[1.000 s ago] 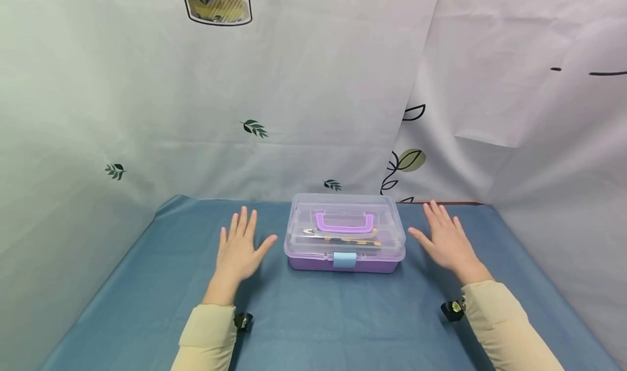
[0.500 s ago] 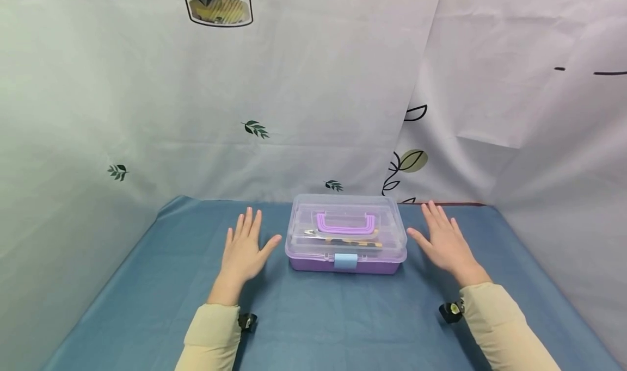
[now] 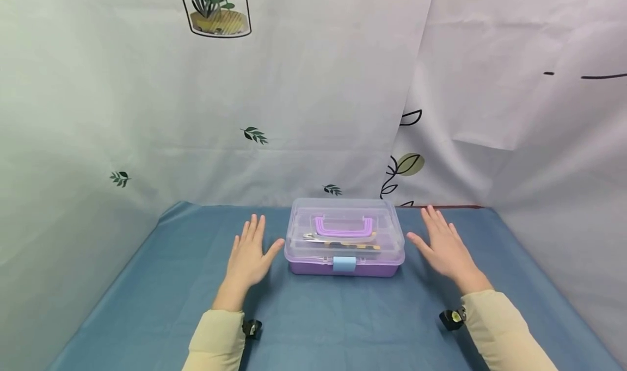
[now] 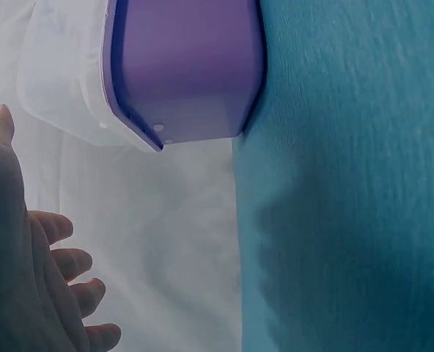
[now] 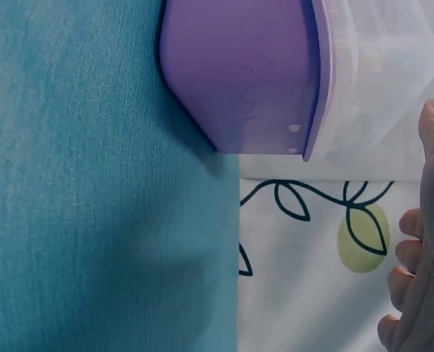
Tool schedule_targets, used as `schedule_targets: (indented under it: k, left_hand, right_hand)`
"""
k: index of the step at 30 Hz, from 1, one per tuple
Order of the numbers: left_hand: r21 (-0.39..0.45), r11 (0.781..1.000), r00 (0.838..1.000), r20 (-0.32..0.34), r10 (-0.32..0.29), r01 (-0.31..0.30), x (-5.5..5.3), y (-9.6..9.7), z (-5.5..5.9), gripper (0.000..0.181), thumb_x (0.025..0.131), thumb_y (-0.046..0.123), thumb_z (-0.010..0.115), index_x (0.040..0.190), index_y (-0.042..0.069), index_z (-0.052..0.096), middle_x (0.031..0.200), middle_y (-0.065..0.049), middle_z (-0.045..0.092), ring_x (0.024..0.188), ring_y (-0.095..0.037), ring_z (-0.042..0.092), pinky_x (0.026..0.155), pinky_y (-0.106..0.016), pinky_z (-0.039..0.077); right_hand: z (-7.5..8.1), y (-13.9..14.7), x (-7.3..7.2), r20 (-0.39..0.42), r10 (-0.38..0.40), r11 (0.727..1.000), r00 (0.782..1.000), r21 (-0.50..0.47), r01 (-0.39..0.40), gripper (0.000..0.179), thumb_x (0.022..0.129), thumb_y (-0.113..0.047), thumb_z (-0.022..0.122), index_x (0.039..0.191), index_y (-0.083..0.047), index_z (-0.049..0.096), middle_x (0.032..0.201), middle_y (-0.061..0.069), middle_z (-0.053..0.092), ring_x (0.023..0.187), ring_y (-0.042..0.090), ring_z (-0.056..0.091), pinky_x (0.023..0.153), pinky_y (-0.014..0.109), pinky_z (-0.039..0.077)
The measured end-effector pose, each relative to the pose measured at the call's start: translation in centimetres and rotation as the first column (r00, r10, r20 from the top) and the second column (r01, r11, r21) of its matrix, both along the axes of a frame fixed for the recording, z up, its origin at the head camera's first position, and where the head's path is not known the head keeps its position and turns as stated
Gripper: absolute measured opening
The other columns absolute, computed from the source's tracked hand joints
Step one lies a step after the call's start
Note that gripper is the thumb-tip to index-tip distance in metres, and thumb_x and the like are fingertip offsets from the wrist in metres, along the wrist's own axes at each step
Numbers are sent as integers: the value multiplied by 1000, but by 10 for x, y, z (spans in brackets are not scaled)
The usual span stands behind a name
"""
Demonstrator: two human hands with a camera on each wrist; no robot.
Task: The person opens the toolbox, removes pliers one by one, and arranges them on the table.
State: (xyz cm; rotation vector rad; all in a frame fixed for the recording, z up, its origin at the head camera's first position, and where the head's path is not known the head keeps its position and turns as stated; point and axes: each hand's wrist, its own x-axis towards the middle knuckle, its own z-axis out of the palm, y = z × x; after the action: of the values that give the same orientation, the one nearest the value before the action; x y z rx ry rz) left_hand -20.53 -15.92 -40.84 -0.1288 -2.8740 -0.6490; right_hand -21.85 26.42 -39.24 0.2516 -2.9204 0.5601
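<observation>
A purple storage box (image 3: 313,268) with a clear lid (image 3: 303,218) stands on the blue cloth, its lid down. The lid carries a purple handle (image 3: 344,233), folded flat, and a light blue latch (image 3: 344,264) sits at the front. Through the lid show slim items, one of them striped black and yellow (image 3: 352,246). My left hand (image 3: 247,265) hovers left of the box, fingers straight and thumb toward its side. On the other side my right hand (image 3: 447,251) is held likewise, its thumb near the right edge. Both hands hold nothing; each wrist view shows a gap to the box.
The blue cloth (image 3: 313,322) covers the table. Behind and at both sides hangs a pale curtain (image 3: 313,88) with printed leaves, close behind the box. A small black wrist device (image 3: 252,328) is on the left wrist and another (image 3: 452,319) on the right.
My left hand has drifted right, nearer the box. The right hand has hardly moved. The whole head view has shifted slightly, with the scene sitting lower; the box stays in place.
</observation>
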Motion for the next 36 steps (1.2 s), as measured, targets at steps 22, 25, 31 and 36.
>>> schedule_targets:
  k: [22, 25, 31, 36]
  left_hand:
    - [92, 995, 999, 13, -38, 37, 14, 12, -5, 85, 92, 63, 38, 152, 8, 16, 158, -15, 16, 146, -33, 13, 116, -59, 14]
    - [107, 993, 999, 20, -47, 45, 13, 13, -3, 84, 92, 63, 37, 152, 8, 15, 158, -14, 15, 146, -32, 13, 117, -58, 15]
    - [194, 979, 996, 51, -73, 62, 8, 19, 1, 82, 93, 62, 36, 153, 11, 13, 159, -11, 14, 146, -31, 13, 116, -57, 18]
    - [359, 930, 994, 53, -100, 74, 2, 26, -1, 76, 96, 55, 38, 152, 10, 16, 157, -14, 19, 144, -33, 20, 116, -54, 21]
  right_hand:
    - [-11, -12, 19, -23, 19, 997, 1000, -72, -21, 79, 97, -53, 38, 151, -2, 13, 158, 21, 9, 145, 40, 8, 114, 63, 10]
    - [-10, -14, 20, -20, 27, 996, 999, -89, -29, 78, 97, -52, 38, 151, -2, 13, 157, 22, 9, 145, 41, 9, 114, 63, 10]
    - [-10, -16, 22, -31, 45, 993, 998, -111, -48, 76, 98, -50, 39, 151, -2, 14, 158, 21, 10, 145, 40, 10, 114, 63, 12]
    - [-10, -18, 21, -16, 57, 987, 998, -150, -58, 74, 98, -48, 41, 152, -5, 13, 158, 19, 10, 145, 40, 10, 113, 64, 14]
